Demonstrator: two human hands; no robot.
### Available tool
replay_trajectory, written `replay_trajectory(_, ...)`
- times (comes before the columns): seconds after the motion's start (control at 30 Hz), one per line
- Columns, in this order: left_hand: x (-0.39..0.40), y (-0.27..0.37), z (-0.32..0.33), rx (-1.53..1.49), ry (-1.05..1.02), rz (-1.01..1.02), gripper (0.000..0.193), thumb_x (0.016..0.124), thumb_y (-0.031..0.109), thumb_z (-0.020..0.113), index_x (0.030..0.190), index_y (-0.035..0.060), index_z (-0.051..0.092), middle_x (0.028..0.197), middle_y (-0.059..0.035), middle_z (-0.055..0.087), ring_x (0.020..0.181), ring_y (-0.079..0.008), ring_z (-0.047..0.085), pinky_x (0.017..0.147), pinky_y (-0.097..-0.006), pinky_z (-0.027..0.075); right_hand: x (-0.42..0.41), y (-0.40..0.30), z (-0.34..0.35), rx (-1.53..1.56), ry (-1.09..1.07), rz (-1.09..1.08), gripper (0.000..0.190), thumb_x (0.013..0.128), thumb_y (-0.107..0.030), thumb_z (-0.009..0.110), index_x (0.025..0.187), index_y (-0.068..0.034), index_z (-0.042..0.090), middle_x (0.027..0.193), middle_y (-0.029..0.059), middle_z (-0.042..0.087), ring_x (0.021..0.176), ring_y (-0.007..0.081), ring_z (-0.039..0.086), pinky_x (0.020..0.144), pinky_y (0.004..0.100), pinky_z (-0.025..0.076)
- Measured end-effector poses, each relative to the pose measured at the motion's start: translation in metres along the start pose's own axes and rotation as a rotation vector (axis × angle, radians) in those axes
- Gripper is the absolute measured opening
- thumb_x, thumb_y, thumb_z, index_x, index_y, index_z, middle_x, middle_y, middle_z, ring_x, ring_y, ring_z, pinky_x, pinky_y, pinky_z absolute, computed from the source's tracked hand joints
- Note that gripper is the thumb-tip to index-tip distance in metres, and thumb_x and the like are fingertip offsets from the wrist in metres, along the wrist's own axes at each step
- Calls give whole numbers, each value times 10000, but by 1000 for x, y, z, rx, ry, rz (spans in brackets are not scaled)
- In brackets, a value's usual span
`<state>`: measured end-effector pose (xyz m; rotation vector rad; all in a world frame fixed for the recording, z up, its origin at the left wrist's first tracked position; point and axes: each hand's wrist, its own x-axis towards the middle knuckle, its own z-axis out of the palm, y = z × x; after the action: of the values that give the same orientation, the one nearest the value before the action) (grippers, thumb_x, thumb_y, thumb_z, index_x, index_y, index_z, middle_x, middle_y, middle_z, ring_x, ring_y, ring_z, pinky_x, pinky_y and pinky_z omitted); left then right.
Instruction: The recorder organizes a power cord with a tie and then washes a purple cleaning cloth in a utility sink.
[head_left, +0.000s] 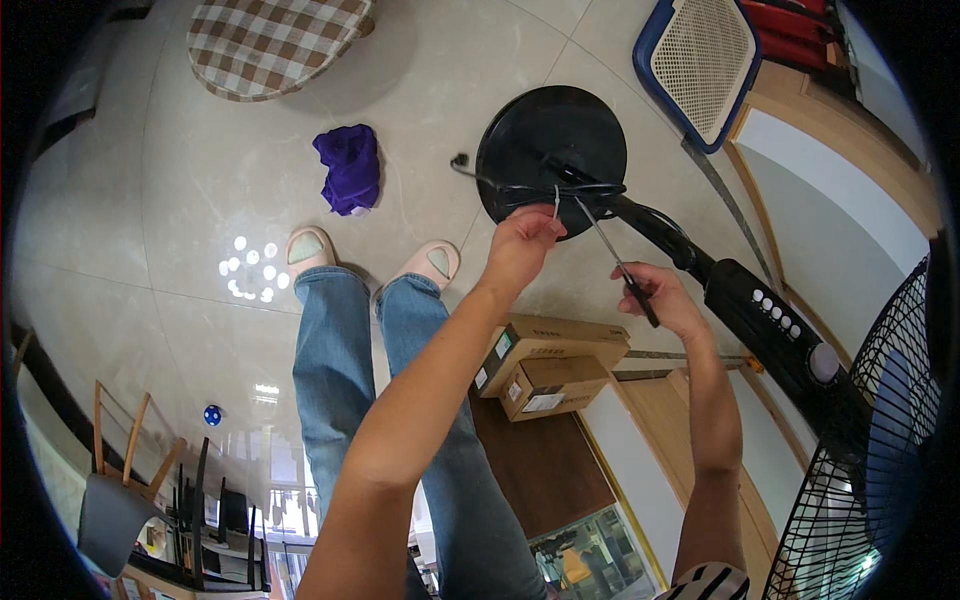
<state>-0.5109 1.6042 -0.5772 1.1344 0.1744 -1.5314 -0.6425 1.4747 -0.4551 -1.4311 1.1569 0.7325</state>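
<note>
A black pedestal fan (780, 322) leans diagonally on the right, its round base (551, 127) on the floor. A bundled black power cord (517, 189) lies across its pole, the plug end sticking out to the left. My left hand (523, 244) pinches a thin pale tie (556, 201) that runs up to the cord bundle. In my right hand (664, 296) is a slim tool with a long metal shaft and black handle (637, 294); whether it is scissors seen edge-on or a screwdriver is unclear. Its tip points at the cord, close to the tie.
Two cardboard boxes (559, 382) stand by my left forearm. On the tiled floor lie a purple cloth (349, 169) and a blue spotted ball (213, 415). A checkered stool cushion (274, 45), a blue-framed mesh panel (701, 67) and a grey chair (116, 517) are around the edges.
</note>
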Motion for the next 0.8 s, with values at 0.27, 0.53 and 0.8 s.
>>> replay_trajectory(0.27, 16, 1, -27, 161, -161, 175, 95, 718, 40, 520, 728, 29, 614, 1066, -160, 477, 1071, -233, 420, 840, -260, 359, 15, -3, -4, 44, -180, 122, 227, 662, 18, 602, 878, -35, 555, 524, -26, 481, 430, 40, 407, 398, 181, 304)
replay_trajectory(0.53, 31, 44, -32, 602, -353, 124, 87, 690, 89, 536, 679, 40, 607, 910, -146, 542, 1040, -229, 430, 795, -276, 366, 31, 6, -4, 203, -121, 83, 206, 675, 34, 562, 872, -25, 555, 555, 14, 538, 415, 53, 437, 378, 177, 321)
replay_trajectory(0.8, 58, 69, -32, 723, -495, 293, 99, 668, 104, 526, 655, 53, 610, 891, -111, 562, 1056, -186, 413, 798, -267, 356, 41, 16, -8, 166, -86, 24, 178, 710, -2, 567, 887, -22, 560, 561, 20, 550, 425, 47, 453, 387, 175, 343)
